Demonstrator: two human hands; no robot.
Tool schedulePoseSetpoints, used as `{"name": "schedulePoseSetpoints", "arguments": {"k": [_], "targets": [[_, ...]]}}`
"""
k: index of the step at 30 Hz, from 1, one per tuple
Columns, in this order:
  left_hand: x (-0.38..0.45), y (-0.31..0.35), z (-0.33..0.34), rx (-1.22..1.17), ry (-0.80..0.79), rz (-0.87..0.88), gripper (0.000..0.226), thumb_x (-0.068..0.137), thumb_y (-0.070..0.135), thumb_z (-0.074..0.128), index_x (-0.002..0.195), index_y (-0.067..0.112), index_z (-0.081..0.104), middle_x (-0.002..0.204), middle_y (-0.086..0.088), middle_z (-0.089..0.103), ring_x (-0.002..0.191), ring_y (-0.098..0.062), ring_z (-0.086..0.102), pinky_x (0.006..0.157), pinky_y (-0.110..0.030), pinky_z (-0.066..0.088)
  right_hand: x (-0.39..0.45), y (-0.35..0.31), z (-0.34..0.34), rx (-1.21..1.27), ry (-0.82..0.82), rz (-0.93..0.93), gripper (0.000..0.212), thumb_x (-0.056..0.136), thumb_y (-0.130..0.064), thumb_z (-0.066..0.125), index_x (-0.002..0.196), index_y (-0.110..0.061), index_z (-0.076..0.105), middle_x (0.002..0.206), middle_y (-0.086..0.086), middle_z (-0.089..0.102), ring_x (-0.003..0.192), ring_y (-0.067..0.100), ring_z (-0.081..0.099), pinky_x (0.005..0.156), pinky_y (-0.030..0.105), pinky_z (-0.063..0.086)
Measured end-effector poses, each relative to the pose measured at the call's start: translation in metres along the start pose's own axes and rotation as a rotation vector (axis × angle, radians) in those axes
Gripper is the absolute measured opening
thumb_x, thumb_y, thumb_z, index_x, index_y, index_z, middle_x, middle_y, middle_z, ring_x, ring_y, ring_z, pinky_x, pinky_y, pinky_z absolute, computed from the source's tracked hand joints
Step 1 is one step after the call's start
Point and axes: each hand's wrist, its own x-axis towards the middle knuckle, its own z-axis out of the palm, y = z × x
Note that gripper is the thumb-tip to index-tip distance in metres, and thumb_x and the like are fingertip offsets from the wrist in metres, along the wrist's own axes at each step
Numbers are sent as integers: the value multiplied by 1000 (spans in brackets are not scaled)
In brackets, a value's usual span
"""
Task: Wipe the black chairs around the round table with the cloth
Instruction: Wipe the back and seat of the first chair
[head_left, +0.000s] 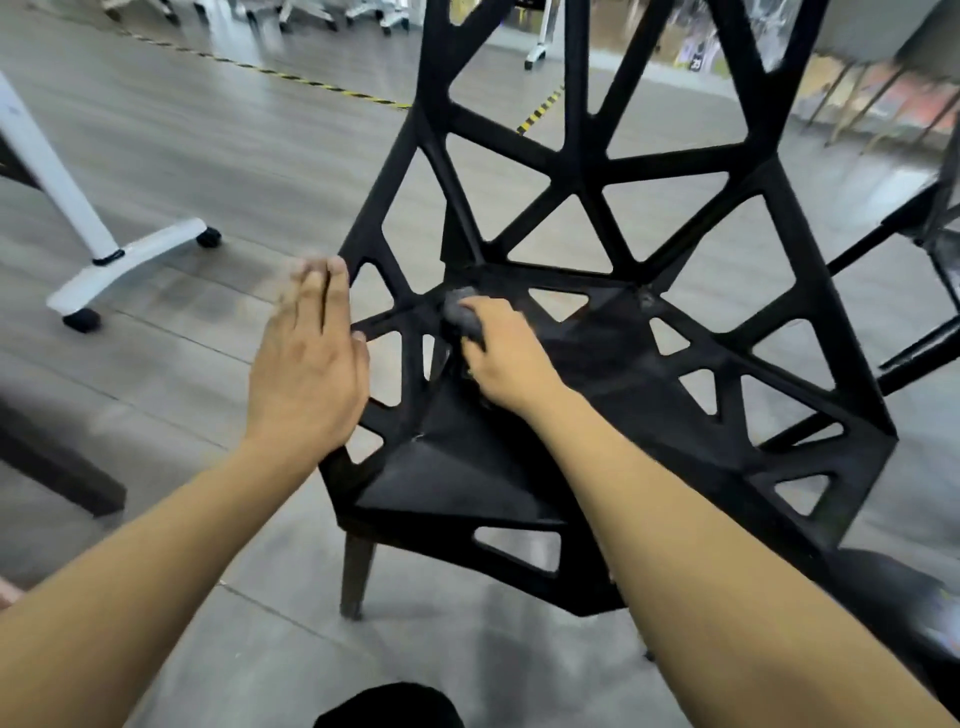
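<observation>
head view looks down on a black chair with a frame of open triangles, standing on a grey wood-look floor. the right hand has its fingers curled round a dark grey cloth, bunched and pressed on the seat near the rear left corner. the left hand is flat with straight fingers, released, beside the chair's left edge; contact is unclear from blur. a white wheeled stand sits left of it.
</observation>
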Motion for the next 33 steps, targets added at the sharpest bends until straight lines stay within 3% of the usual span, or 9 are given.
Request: {"name": "schedulePoseSetpoints", "arguments": {"k": [2,5,9,13,18,21,24,29,33], "targets": [[1,1,5,-2,-9,-11,59,100,17,38,154,-2,23,156,-25,31,149,-38,24,122,-46,23,-19,-28,7,33,-30,-56,51,93,-15,58,143,-13,46,139,16,50,119,38,49,104,48,39],[-1,3,4,-27,11,-23,63,97,7,43,156,0,21,160,-22,28,149,-35,25,122,-42,23,-47,-5,-15,-52,-54,-74,52,90,-17,56,141,-19,47,137,12,53,121,35,51,105,47,42],[-5,5,-2,-74,-28,-61,73,92,-3,40,159,6,12,167,-13,14,152,-28,19,122,-39,24,-66,56,-61,-362,121,338,41,92,-20,55,131,-9,48,124,21,52,111,45,53,91,51,44],[-7,4,-4,-4,-50,-4,75,92,-5,35,160,6,7,168,-10,2,155,-24,3,125,-36,12,-78,6,-43,-396,92,292,40,92,-21,56,128,-7,49,123,22,52,109,46,53,91,52,45],[-4,4,1,72,-18,240,61,89,4,31,150,0,35,163,-14,26,154,-35,9,125,-39,-6,-112,-110,14,-329,141,39,47,89,-23,58,134,-8,50,124,16,56,103,38,54,82,46,41],[-6,1,7,91,5,414,48,88,14,31,122,2,62,145,-17,53,147,-40,28,125,-45,7,-125,-104,5,-345,183,50,47,90,-27,59,133,-11,52,120,12,58,99,36,56,80,45,41],[-7,-2,12,75,-74,438,45,89,24,31,100,6,71,112,-16,71,127,-38,52,113,-46,34,-149,-54,-33,-364,261,222,37,89,-32,55,122,-15,54,112,8,59,97,33,56,81,45,44],[-12,-1,1,30,-106,363,37,91,25,35,89,10,68,88,-13,72,101,-36,63,92,-46,45,-192,26,-103,-322,530,570,25,88,-35,58,102,-15,59,100,9,63,97,36,57,88,45,43],[-17,6,-9,-10,-82,280,24,94,19,49,80,9,65,71,-13,63,75,-38,62,62,-41,45,-192,-16,-55,-291,594,487,25,84,-33,58,101,-15,62,95,6,62,91,32,56,84,43,40]]}}
